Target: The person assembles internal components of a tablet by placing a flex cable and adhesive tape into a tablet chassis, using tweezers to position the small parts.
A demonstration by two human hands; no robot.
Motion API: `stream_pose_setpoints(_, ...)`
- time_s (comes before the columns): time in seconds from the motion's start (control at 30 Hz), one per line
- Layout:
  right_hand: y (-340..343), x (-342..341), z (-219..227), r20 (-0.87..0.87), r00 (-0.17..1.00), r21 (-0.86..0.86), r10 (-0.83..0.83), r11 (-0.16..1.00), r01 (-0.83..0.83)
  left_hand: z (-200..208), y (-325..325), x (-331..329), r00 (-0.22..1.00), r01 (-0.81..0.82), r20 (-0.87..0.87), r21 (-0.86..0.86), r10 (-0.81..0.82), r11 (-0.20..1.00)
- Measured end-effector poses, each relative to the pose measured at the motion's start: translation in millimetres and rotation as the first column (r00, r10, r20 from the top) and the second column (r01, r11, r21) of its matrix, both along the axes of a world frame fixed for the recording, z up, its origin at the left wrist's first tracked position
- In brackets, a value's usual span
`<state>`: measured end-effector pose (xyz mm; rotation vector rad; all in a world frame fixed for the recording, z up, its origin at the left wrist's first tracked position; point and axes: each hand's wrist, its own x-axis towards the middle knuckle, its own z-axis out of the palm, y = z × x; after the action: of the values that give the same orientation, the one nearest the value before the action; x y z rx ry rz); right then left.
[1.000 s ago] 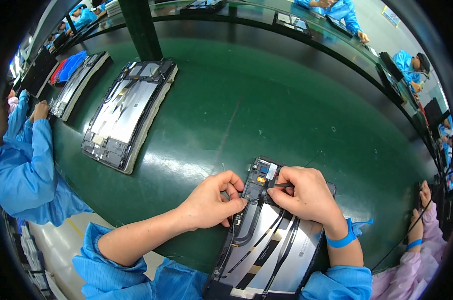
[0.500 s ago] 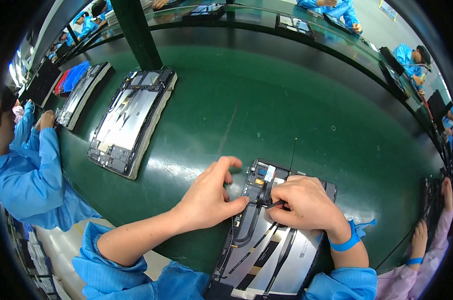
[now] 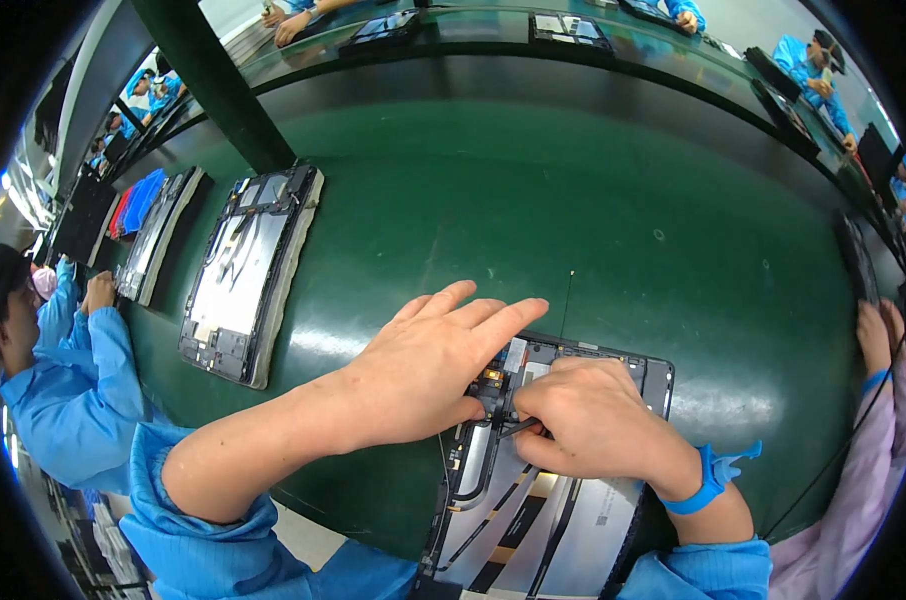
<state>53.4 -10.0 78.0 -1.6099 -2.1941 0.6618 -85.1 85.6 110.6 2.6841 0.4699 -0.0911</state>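
Observation:
An opened tablet (image 3: 598, 525) lies in front of me with its silver back panel, black flex cables and upper circuit parts bare. My right hand (image 3: 598, 415) is closed on a thin black tool (image 3: 518, 427), whose tip points left at the parts below the tablet's top section; what the tip touches is hard to make out. Over the tablet's upper left corner, my left hand (image 3: 423, 360) spreads its fingers, the thumb resting at the tablet's left edge beside the circuit parts. A thin wire (image 3: 569, 305) sticks up past the top edge.
To the left on the green table (image 3: 423, 200) lies another opened tablet (image 3: 235, 285) on a pale pad. Farther left are one more device (image 3: 158, 235) and blue and red pieces (image 3: 143, 205). A green post (image 3: 218, 90) rises behind. Co-workers sit at both sides.
My left hand has stretched its curled fingers out and moved right, over the tablet's corner. My right hand keeps the black tool at nearly the same spot. The view has shifted slightly.

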Motion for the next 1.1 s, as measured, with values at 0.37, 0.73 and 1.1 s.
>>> stream_pose_setpoints(0.37, 2.0, 1.4, 5.1, -0.022, 1.0, -0.018, 0.003, 1.0, -0.004, 5.5, -3.9, 14.3, 0.971, 0.203, -0.143, 0.066, -0.192, 0.977)
stream_pose_setpoints(0.73, -34.2, 15.7, 24.1, -0.071, 0.95, 0.018, -0.305, 0.952, 0.307, 0.0, -22.3, 11.5, 0.977, 0.202, -0.142, 0.392, -0.158, 0.897)
stream_pose_setpoints(1.1, -73.7, 22.0, -4.0, -0.08, 0.829, 0.069, -0.553, 0.827, 0.558, -10.6, -95.0, -10.3, 0.962, -0.272, 0.066, 0.265, 0.264, 0.925)
